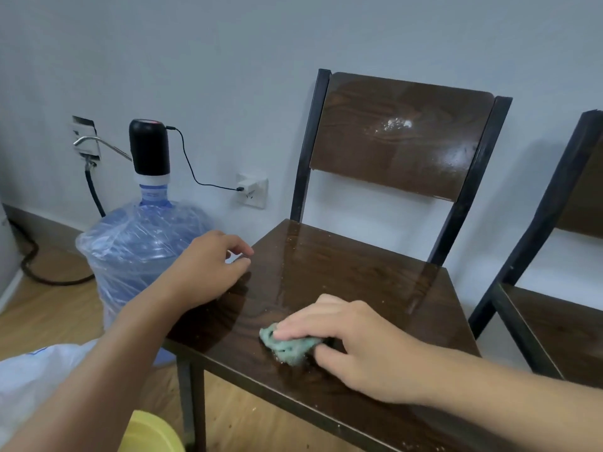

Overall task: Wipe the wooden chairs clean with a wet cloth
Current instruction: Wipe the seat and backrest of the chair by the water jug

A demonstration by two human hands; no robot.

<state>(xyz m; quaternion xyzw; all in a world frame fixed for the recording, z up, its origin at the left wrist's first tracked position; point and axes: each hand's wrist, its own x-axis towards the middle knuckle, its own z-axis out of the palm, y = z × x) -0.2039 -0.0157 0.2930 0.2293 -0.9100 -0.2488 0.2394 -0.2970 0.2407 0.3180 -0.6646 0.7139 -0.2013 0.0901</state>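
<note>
A dark wooden chair with a black metal frame stands against the wall, its seat glossy and speckled with crumbs. Its backrest carries a whitish smear. My right hand presses a crumpled green cloth flat on the front part of the seat. My left hand rests on the seat's left edge, fingers curled loosely and holding nothing. A second chair of the same kind is partly in view at the right.
A large blue water bottle wrapped in plastic, topped by a black pump, stands left of the chair. Its cable runs to a wall socket. A yellow object and white bag lie at the lower left on the wooden floor.
</note>
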